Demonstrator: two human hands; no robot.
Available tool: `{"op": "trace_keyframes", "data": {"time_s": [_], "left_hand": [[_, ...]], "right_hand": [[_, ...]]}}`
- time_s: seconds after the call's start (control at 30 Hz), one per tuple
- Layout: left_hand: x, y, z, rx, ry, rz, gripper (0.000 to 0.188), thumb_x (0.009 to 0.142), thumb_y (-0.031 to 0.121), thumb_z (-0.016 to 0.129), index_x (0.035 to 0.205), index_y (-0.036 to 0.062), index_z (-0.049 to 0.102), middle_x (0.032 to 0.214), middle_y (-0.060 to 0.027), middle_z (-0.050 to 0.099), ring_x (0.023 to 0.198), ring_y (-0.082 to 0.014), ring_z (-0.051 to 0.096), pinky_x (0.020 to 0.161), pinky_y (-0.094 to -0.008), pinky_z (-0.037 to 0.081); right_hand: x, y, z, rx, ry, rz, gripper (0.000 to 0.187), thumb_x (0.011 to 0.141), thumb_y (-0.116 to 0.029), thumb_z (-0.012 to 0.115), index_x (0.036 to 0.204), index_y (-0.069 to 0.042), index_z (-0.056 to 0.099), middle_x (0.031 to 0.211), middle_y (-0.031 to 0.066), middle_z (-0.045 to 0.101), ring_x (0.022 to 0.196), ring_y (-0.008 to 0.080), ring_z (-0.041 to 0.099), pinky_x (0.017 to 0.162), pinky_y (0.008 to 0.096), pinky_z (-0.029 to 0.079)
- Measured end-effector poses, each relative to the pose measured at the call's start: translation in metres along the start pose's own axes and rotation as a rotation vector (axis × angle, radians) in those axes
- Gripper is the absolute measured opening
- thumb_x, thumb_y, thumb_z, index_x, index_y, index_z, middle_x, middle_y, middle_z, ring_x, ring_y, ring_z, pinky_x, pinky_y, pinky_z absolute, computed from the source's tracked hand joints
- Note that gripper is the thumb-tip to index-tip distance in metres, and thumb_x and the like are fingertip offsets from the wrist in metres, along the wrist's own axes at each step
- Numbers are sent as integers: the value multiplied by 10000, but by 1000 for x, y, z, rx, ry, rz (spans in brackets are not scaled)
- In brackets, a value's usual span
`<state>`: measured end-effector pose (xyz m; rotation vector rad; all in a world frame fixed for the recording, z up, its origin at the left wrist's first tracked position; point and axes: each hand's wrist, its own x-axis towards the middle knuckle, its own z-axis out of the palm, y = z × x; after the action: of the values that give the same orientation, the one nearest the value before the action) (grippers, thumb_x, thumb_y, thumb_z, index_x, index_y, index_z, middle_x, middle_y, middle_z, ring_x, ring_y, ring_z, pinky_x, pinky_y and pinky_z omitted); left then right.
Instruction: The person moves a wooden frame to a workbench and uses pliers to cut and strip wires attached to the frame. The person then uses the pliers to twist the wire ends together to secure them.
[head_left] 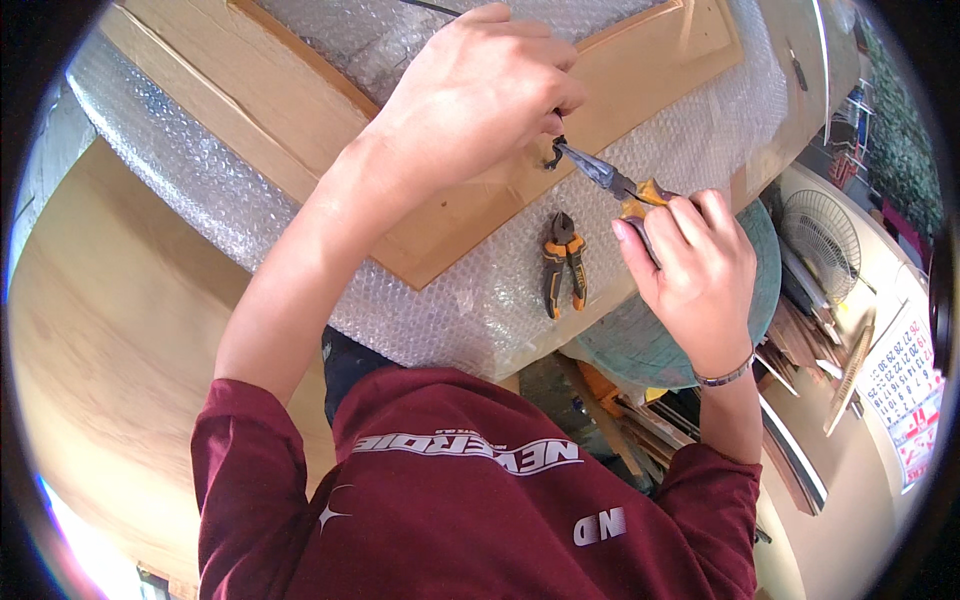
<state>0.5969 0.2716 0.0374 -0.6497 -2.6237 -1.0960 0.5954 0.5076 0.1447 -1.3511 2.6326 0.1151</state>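
My left hand [490, 85] is closed over the corner of a wooden frame [425, 245], its fingertips pinching the upper end of a small black bent piece [551, 160]. What kind of piece it is, I cannot make out. My right hand [697, 262] grips long-nose pliers [625, 188] by their yellow and black handles. The jaws point left and their tips meet the black piece just below my left fingertips. Diagonal cutters [564, 262] with orange and black handles lie nearby on the bubble wrap [480, 320], handles toward me.
Bubble wrap covers the table under the frame. A black cord [432, 8] runs behind my left hand. To the right are a round greenish surface [640, 345], wood strips [790, 350], a fan [820, 240] and a printed calendar [900, 390]. A thin dark tool [797, 68] lies at the far right.
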Motion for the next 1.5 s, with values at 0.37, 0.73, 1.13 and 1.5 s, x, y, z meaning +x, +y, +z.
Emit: {"op": "trace_keyframes", "data": {"time_s": [0.37,0.73,1.13,1.5], "left_hand": [[-6,2,10,50,-45,-121,107,736,191,742,774,103,695,834,-72,655,887,-257,660,820,-413,473],[-15,-3,15,40,32,-140,132,746,227,792,789,127,718,793,-31,625,841,-243,649,820,-393,474],[-16,-3,22,75,37,-164,88,740,199,721,730,112,718,861,-70,689,925,-242,676,861,-403,488],[-12,7,20,125,42,-163,73,670,134,707,734,99,715,832,-65,702,913,-247,687,869,-389,496]], "right_hand": [[21,-43,-13,-267,-145,53,218,853,-262,742,754,-103,629,772,39,567,781,250,576,639,375,520],[26,-44,-21,-282,-144,20,233,891,-239,732,769,-65,637,781,68,569,761,267,565,662,379,516],[34,-47,-24,-375,-184,-46,219,875,-270,725,766,-95,652,782,28,605,795,247,582,670,363,514],[45,-54,-11,-544,-211,-188,80,669,-131,705,661,-94,635,645,12,576,718,213,573,498,313,438]]}}
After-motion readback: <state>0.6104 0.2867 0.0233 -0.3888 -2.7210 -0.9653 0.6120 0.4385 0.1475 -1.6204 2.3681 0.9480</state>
